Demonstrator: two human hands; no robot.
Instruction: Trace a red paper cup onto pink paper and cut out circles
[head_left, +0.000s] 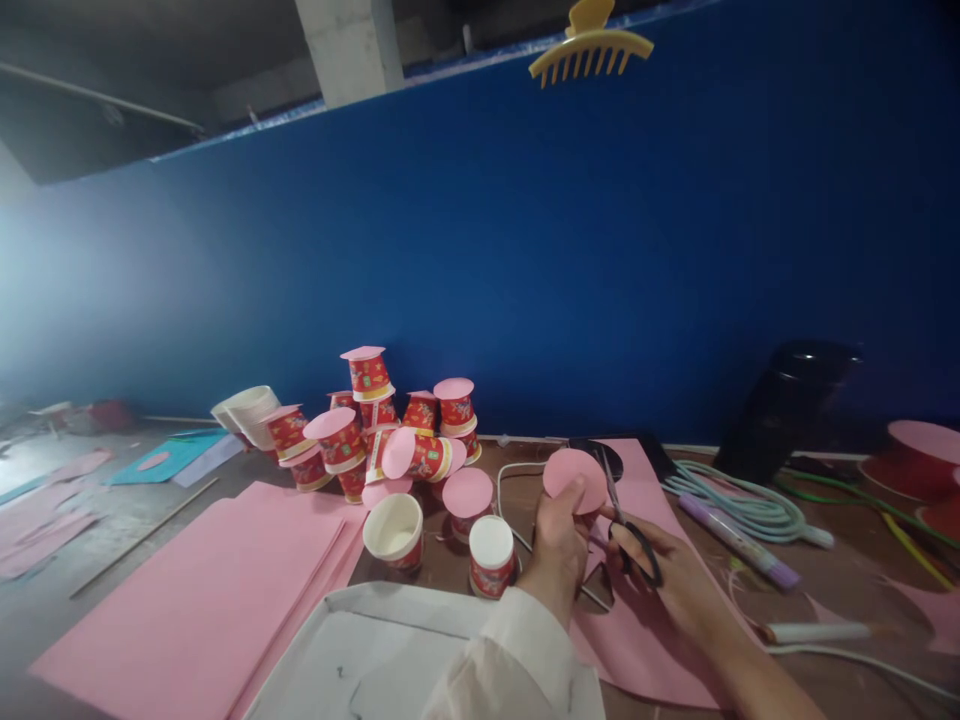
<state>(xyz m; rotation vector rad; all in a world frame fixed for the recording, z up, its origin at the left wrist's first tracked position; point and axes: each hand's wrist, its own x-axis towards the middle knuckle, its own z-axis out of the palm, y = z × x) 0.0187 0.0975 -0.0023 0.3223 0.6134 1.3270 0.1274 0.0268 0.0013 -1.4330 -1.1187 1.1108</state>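
Observation:
Pinched in my left hand [559, 548] is a round pink paper disc [568, 474]; what lies beneath the disc is mostly hidden. Close beside it, my right hand [667, 575] has its fingers in the black handles of a pair of scissors [636, 552]. The blades point up past the disc's right edge. Under both hands lies a pink paper sheet [652, 640] with a piece cut out. To the left stand an upright paper cup [395, 535], white inside, and an upside-down red cup [492, 570].
Several red cups topped with pink discs [335, 440] are stacked by the blue partition [480, 240]. Pink sheets [202, 600] lie at left, behind a white box lid [390, 650]. At right are a coiled pale cable [750, 505], a purple tube [739, 540] and a black bottle [787, 410].

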